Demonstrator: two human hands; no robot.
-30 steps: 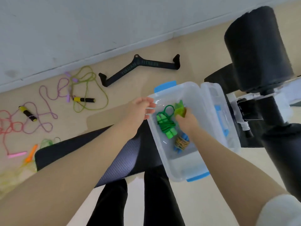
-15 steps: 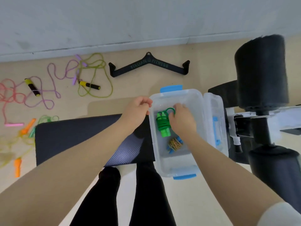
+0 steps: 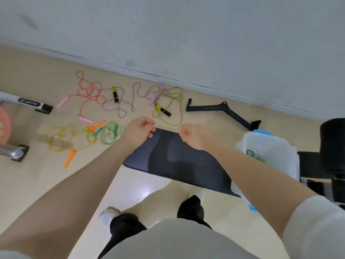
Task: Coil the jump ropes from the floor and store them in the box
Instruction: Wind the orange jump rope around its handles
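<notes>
Both hands empty, fingers loosely curled — left hand (image 3: 139, 130), right hand (image 3: 192, 136) — best grab the tangled green plastic jump rope (image 3: 110, 132) by its handles first.

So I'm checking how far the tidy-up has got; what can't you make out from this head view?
- Clear plastic box: the right forearm and motion blur hide most of the inside; only a bit of green coiled rope shows.
- Yellow rope with orange handles: blurred, its loops cannot be traced.
- Red round object: cut off by the left edge.
- Left hand and right hand: loosely curled, apparently empty.
</notes>
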